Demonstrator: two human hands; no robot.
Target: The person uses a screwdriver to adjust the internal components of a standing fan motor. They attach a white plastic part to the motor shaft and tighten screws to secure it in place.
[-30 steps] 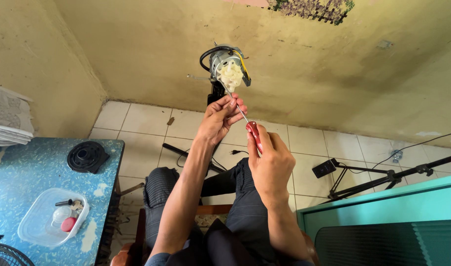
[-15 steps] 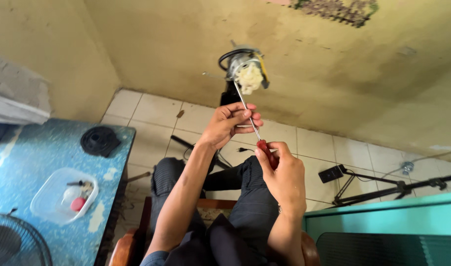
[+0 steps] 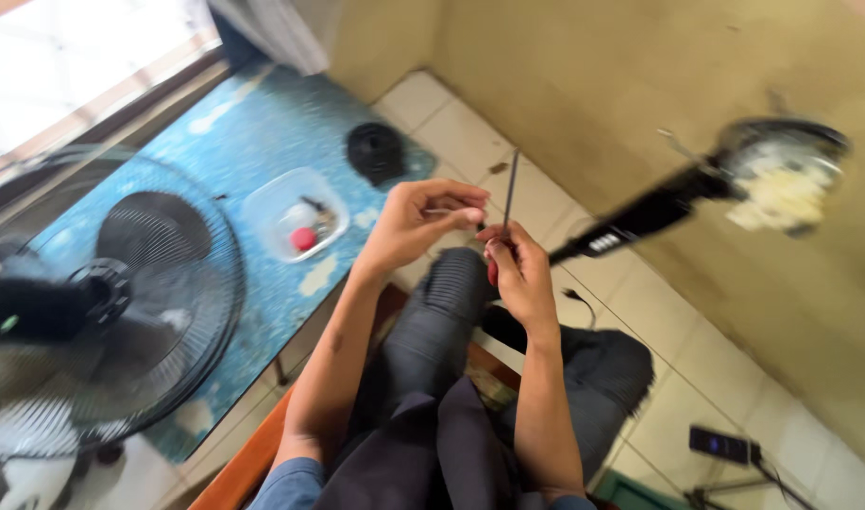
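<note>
Above lap — right hand [image 3: 519, 274] grips screwdriver [image 3: 509, 203].

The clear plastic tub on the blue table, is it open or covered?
Open. The clear tub shows no lid, with a red piece and small parts lying exposed inside, on the blue table.

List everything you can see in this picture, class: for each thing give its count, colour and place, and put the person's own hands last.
Screwdriver: one, red handle, thin metal shaft, upright between the hands.
Fan motor on a pole: one, black and pale, blurred, right by the wall.
Plastic tub: one, clear, small parts inside, on the table.
Round cap: one, black, table's far end.
Table: one, blue, worn, left.
Fan with grille: one, dark, near left.
Remote-like device: one, black, on the floor tiles.
Left hand: fingertips at the shaft.
Right hand: grips the handle.
</note>
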